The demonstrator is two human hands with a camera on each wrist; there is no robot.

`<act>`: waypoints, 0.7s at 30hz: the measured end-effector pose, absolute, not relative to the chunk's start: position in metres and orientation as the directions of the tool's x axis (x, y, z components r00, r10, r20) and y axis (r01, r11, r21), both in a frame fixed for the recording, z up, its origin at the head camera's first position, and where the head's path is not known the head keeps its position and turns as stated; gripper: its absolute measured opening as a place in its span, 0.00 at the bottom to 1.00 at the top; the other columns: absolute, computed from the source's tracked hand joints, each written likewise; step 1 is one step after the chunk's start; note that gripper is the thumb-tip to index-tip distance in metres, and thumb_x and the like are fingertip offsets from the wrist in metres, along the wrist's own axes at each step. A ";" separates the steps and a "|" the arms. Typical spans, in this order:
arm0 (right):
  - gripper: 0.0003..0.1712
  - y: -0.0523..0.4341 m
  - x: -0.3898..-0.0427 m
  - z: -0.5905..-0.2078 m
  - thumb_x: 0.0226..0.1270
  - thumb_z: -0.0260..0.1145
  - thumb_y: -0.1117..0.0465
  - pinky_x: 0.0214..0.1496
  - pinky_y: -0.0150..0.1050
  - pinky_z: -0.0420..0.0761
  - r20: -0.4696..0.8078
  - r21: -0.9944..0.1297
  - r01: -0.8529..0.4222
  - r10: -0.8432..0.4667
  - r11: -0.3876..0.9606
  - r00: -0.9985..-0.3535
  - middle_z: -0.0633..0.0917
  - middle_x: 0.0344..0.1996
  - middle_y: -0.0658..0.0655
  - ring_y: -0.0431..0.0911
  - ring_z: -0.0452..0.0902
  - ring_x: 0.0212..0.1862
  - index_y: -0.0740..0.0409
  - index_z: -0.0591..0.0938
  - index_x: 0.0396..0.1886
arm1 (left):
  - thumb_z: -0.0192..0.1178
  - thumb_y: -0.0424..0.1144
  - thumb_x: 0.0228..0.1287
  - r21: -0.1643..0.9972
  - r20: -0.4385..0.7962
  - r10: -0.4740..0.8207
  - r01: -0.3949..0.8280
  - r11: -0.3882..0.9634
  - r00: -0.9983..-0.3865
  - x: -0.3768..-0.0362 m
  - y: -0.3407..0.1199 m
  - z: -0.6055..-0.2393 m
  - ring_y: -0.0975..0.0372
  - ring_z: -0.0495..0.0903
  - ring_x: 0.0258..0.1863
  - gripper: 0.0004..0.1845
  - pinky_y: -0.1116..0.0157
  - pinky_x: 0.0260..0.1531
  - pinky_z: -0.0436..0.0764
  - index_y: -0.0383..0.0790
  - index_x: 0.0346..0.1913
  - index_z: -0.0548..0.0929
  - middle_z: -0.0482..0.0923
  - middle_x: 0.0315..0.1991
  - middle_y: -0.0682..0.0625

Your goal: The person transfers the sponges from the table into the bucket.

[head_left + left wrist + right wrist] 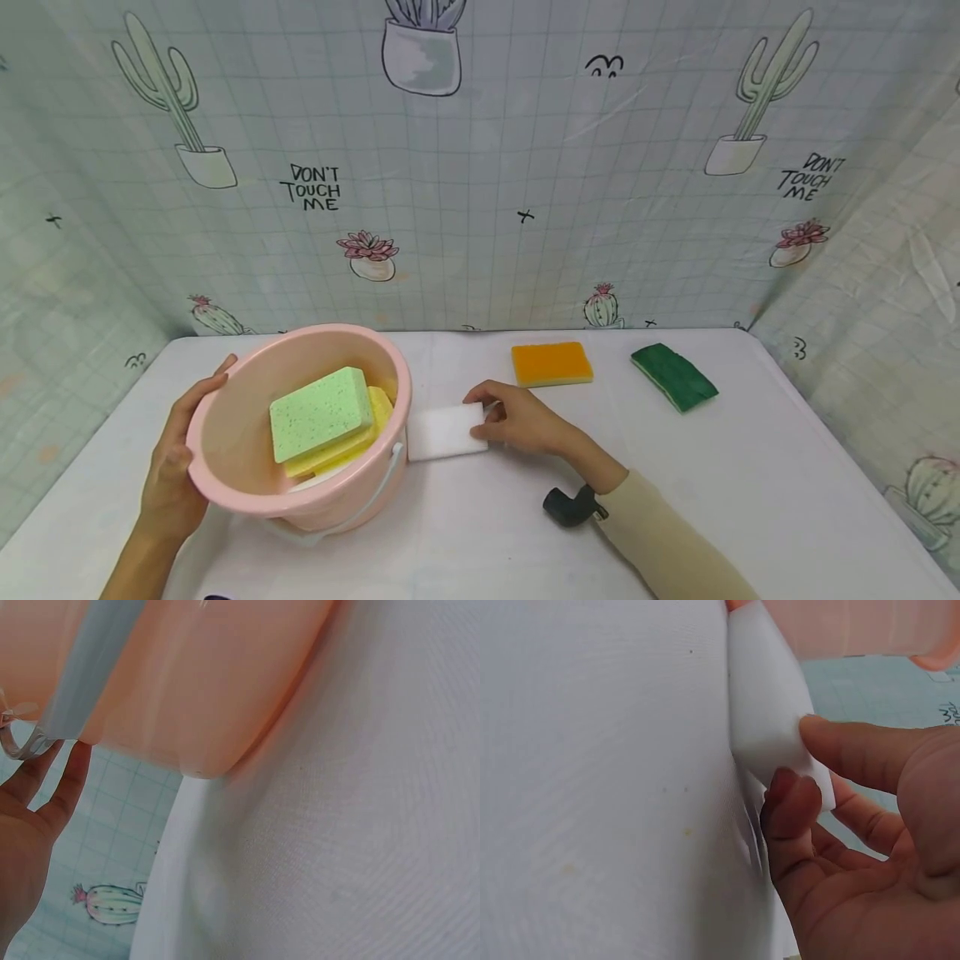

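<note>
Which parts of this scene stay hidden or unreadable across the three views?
- Head view: what lies under the green sponge and yellow sponge in the pink bucket; they cover it.
- Left wrist view: the bucket's inside; only its outer wall shows, left hand cut off by the frame edge.
- Right wrist view: white sponge partly covered by the right hand's fingers.

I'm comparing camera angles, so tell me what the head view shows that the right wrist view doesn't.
Only the head view shows the green sponge and yellow sponge inside the pink bucket, the left hand on its rim, and the orange sponge and dark green sponge farther back on the table. Only the right wrist view shows the fingertips pinching up close. Both show the right hand pinching the white sponge beside the bucket.
</note>
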State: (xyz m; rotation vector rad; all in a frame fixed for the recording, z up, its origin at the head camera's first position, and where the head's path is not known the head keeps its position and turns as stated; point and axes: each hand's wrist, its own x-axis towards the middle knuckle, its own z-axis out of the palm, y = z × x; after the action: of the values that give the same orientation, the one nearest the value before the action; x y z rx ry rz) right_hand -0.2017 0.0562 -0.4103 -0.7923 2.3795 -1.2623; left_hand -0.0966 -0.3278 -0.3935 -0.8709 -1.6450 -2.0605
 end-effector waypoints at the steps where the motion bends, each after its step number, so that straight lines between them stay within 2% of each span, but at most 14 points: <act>1: 0.19 0.057 -0.202 -0.411 0.59 0.71 0.61 0.36 0.35 0.78 -0.028 -0.833 -0.318 -0.609 0.453 -0.792 0.80 0.44 0.51 0.44 0.76 0.35 0.53 0.78 0.50 | 0.48 0.44 0.70 0.738 0.662 0.094 0.626 -0.250 -0.743 -0.097 -0.328 -0.393 0.56 0.46 0.73 0.33 0.70 0.66 0.51 0.27 0.70 0.56 0.50 0.74 0.42; 5: 0.14 0.057 -0.203 -0.411 0.61 0.69 0.60 0.37 0.35 0.75 -0.019 -0.834 -0.320 -0.603 0.449 -0.797 0.80 0.38 0.49 0.44 0.74 0.35 0.52 0.80 0.47 | 0.48 0.44 0.70 0.739 0.662 0.092 0.627 -0.248 -0.744 -0.097 -0.328 -0.393 0.56 0.46 0.73 0.33 0.70 0.66 0.51 0.27 0.70 0.56 0.51 0.74 0.42; 8: 0.11 0.057 -0.203 -0.411 0.62 0.69 0.59 0.39 0.35 0.75 -0.004 -0.831 -0.331 -0.600 0.447 -0.800 0.80 0.37 0.47 0.44 0.73 0.37 0.51 0.81 0.45 | 0.48 0.44 0.70 0.737 0.663 0.092 0.625 -0.256 -0.743 -0.098 -0.328 -0.393 0.56 0.46 0.73 0.33 0.70 0.66 0.51 0.27 0.70 0.56 0.51 0.74 0.41; 15: 0.09 0.060 -0.206 -0.408 0.64 0.68 0.56 0.33 0.39 0.79 -0.018 -0.864 -0.280 -0.582 0.418 -0.813 0.81 0.40 0.50 0.46 0.78 0.36 0.49 0.82 0.43 | 0.48 0.44 0.70 0.736 0.663 0.092 0.624 -0.261 -0.743 -0.099 -0.328 -0.392 0.56 0.46 0.73 0.32 0.70 0.66 0.51 0.27 0.69 0.56 0.51 0.74 0.41; 21: 0.11 0.067 -0.212 -0.394 0.64 0.67 0.56 0.37 0.44 0.81 0.002 -0.895 -0.247 -0.550 0.371 -0.835 0.81 0.43 0.51 0.47 0.80 0.37 0.49 0.82 0.46 | 0.48 0.44 0.70 0.744 0.655 0.092 0.617 -0.257 -0.750 -0.100 -0.328 -0.390 0.56 0.46 0.73 0.32 0.70 0.65 0.52 0.27 0.69 0.57 0.51 0.74 0.42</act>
State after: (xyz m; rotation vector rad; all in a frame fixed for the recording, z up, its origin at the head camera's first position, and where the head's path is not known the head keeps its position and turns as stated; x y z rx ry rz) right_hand -0.2115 0.0668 -0.3940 -0.7029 2.3386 -1.4485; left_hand -0.0998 -0.3281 -0.3898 -0.8611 -1.6465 -2.0696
